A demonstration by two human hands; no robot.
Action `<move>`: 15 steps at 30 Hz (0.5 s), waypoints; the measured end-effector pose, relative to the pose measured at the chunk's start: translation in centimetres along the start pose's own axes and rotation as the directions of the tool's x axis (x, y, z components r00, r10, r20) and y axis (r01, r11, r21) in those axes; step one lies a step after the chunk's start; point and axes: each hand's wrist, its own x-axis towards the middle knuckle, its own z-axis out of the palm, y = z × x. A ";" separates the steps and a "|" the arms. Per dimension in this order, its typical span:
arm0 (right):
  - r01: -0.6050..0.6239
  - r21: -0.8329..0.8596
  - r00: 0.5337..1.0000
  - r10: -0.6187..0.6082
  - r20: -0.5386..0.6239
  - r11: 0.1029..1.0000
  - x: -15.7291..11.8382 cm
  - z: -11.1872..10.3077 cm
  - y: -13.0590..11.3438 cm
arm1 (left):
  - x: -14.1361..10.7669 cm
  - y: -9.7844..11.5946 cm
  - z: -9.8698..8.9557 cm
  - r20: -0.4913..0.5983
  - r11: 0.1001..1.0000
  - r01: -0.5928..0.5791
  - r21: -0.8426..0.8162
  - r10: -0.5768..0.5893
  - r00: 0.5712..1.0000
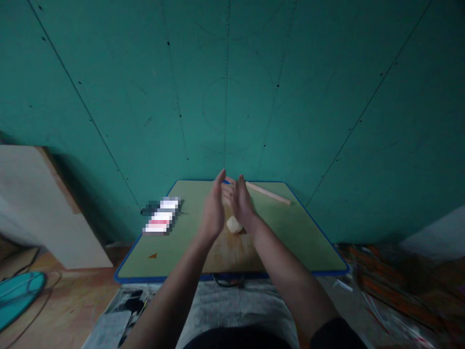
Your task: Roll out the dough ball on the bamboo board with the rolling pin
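The left hand (213, 212) and the right hand (244, 201) are raised over the table, palms turned inward and fingers stretched out, close together at the tips. Neither is closed around anything that shows; whether something small sits between the palms, I cannot tell. A pale lump of dough (234, 224) lies just beneath them on a wooden board (232, 259), near the right wrist. The board probably serves as the working surface, set in front of the body so both arms reach it evenly. A rolling pin (269, 193) lies slanted at the far right of the green table (308, 245), perhaps to leave room around the dough. A small orange scrap (153, 255) lies at the near left.

The fingers overlap in view, so which belong to which hand is hard to sort out. The hands and forearms cover parts of the board. A bright object (163, 215) on the left is pixelated beyond recognition, and the clutter on the floor at right is dim and blurred.
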 end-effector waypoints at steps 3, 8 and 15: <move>-0.011 0.091 0.990 -0.003 0.143 0.996 -2.0 0.7 -1.4 | 0.1 -2.0 -1.0 0.065 0.929 -0.171 0.329 0.159 0.985; 0.483 -0.344 0.835 -0.305 0.459 0.805 -6.8 -1.4 -5.7 | 0.4 -2.8 -6.2 -0.219 0.886 0.062 0.459 0.045 0.975; 0.749 -0.468 0.645 -0.353 0.678 0.469 -10.9 -0.7 -11.5 | -2.6 -0.5 -6.8 -0.147 0.907 -0.058 0.418 0.130 0.980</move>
